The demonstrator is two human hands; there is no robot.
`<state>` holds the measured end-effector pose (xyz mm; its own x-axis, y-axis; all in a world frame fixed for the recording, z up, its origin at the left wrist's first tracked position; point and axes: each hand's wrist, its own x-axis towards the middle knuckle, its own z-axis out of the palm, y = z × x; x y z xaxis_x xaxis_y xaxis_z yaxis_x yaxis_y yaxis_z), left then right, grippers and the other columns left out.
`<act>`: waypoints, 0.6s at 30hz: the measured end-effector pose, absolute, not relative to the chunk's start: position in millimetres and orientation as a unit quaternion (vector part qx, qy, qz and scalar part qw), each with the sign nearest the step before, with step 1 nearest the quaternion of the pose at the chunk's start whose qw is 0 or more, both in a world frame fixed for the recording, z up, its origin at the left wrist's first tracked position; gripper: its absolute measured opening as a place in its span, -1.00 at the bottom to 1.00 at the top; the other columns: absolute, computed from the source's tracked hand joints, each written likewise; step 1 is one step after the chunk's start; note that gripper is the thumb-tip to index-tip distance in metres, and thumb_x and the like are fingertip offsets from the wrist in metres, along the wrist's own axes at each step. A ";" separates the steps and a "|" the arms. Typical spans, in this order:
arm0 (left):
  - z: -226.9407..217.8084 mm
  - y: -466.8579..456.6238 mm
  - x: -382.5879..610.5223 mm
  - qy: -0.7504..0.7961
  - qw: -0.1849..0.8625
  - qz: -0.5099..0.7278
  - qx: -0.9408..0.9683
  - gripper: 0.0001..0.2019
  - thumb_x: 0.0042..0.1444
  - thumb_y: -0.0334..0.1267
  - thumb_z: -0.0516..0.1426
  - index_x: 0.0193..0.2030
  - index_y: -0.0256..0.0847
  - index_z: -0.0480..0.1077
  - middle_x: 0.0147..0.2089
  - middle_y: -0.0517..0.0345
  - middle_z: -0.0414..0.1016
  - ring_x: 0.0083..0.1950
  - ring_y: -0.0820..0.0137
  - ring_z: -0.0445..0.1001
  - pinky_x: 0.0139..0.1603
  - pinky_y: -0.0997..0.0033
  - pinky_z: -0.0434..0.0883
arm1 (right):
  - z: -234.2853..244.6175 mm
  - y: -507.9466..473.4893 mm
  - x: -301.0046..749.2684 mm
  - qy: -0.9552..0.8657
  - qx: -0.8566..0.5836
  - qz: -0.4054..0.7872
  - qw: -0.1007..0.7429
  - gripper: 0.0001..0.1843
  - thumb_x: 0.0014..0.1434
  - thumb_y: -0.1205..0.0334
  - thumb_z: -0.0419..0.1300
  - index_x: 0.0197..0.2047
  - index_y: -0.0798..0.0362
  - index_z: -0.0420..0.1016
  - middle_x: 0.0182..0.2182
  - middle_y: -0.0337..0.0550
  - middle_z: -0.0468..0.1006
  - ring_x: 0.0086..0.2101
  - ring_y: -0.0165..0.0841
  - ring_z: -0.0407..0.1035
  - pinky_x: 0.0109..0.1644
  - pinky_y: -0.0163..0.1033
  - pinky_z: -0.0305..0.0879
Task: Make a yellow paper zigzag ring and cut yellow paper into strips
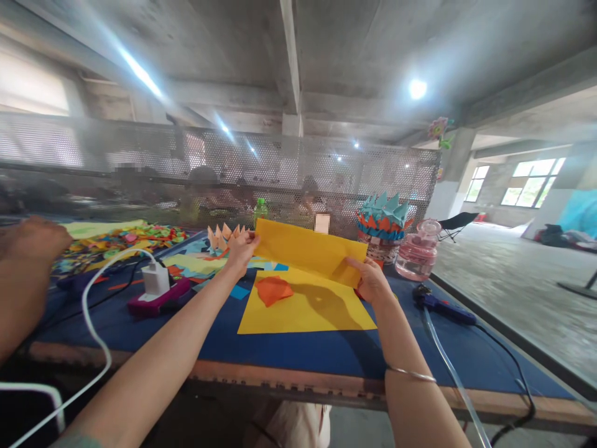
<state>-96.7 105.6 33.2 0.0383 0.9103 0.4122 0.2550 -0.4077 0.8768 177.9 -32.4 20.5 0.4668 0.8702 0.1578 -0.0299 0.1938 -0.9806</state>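
Observation:
Both hands hold up one yellow sheet (pixel 303 249) by its opposite ends, above the blue table. My left hand (pixel 241 254) pinches its left end, and my right hand (pixel 370 278) grips the right end with the thumb on the near face. Below lies another yellow sheet (pixel 308 317), flat on the table, with the raised sheet's shadow across it. An orange piece (pixel 274 290), apparently folded or crumpled, rests on the flat sheet's upper left part. Whether the two yellow sheets join at the back cannot be made out.
Left stand a purple power strip (pixel 158 297) with a white charger (pixel 155 278), and colourful scraps (pixel 140 242). Behind are peach folded points (pixel 224 238) and a green-capped bottle (pixel 260 211). Right are a layered blue-orange paper piece (pixel 385 214), a pink jar (pixel 416 255) and a corded tool (pixel 445 308). Another person's hand (pixel 35 242) shows left.

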 end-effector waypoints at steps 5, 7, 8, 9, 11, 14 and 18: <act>36.7 93.1 -98.5 0.391 0.389 0.479 0.683 -0.56 -0.24 -0.02 0.27 -0.22 -0.21 0.42 -0.19 0.05 0.55 -0.11 0.23 0.50 -0.20 0.34 0.43 | 14.7 -29.5 183.6 -0.380 -0.507 0.362 0.684 -0.68 -0.12 0.19 0.26 -0.25 0.12 0.51 -0.53 -0.14 0.59 -0.49 -0.28 0.49 -0.44 -0.27 0.40; 33.5 89.4 -96.7 0.380 0.417 0.441 0.698 -0.57 -0.34 -0.08 0.32 -0.28 -0.23 0.44 -0.23 0.04 0.57 -0.15 0.22 0.52 -0.21 0.33 0.44 | 9.0 -27.0 186.1 -0.373 -0.514 0.364 0.681 -0.73 -0.16 0.27 0.25 -0.30 0.13 0.52 -0.56 -0.17 0.58 -0.51 -0.29 0.48 -0.43 -0.27 0.40; 31.2 87.8 -95.3 0.377 0.428 0.422 0.705 -0.57 -0.37 -0.09 0.33 -0.31 -0.25 0.45 -0.27 0.04 0.57 -0.18 0.22 0.52 -0.22 0.31 0.44 | 5.9 -25.8 186.8 -0.368 -0.522 0.364 0.678 -0.76 -0.18 0.31 0.24 -0.34 0.13 0.52 -0.58 -0.19 0.57 -0.52 -0.29 0.47 -0.44 -0.27 0.40; 28.9 86.5 -93.7 0.376 0.436 0.405 0.710 -0.56 -0.40 -0.10 0.34 -0.32 -0.26 0.46 -0.31 0.05 0.57 -0.22 0.21 0.53 -0.23 0.29 0.45 | 3.0 -24.6 187.1 -0.364 -0.532 0.363 0.673 -0.80 -0.21 0.35 0.23 -0.39 0.14 0.52 -0.60 -0.20 0.55 -0.53 -0.30 0.47 -0.44 -0.28 0.40; 25.2 84.8 -90.8 0.379 0.441 0.380 0.720 -0.55 -0.43 -0.08 0.35 -0.35 -0.27 0.46 -0.37 0.06 0.56 -0.27 0.20 0.53 -0.25 0.25 0.46 | -1.9 -22.3 187.3 -0.358 -0.551 0.357 0.664 -0.84 -0.24 0.41 0.22 -0.47 0.12 0.51 -0.61 -0.22 0.55 -0.53 -0.30 0.46 -0.44 -0.28 0.40; 25.3 85.5 -88.8 0.392 0.408 0.386 0.729 -0.52 -0.38 0.00 0.33 -0.32 -0.27 0.44 -0.35 0.06 0.55 -0.25 0.22 0.52 -0.24 0.27 0.44 | -5.1 -19.2 189.0 -0.334 -0.572 0.328 0.673 -0.84 -0.24 0.39 0.22 -0.46 0.11 0.53 -0.60 -0.23 0.54 -0.46 -0.26 0.48 -0.42 -0.29 0.41; 33.2 87.0 -88.2 0.416 0.327 0.423 0.736 -0.49 -0.17 0.13 0.20 -0.20 -0.24 0.40 -0.21 0.03 0.53 -0.09 0.25 0.45 -0.17 0.34 0.38 | -1.7 -17.0 194.5 -0.259 -0.585 0.260 0.724 -0.75 -0.15 0.33 0.18 -0.31 0.14 0.51 -0.62 -0.23 0.49 -0.42 -0.26 0.48 -0.47 -0.34 0.36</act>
<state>-88.2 87.0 33.2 0.2960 0.8889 0.3495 0.3366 -0.4395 0.8328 194.5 -17.0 -1.7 0.7307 0.6790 0.0710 -0.0731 0.1812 -0.9807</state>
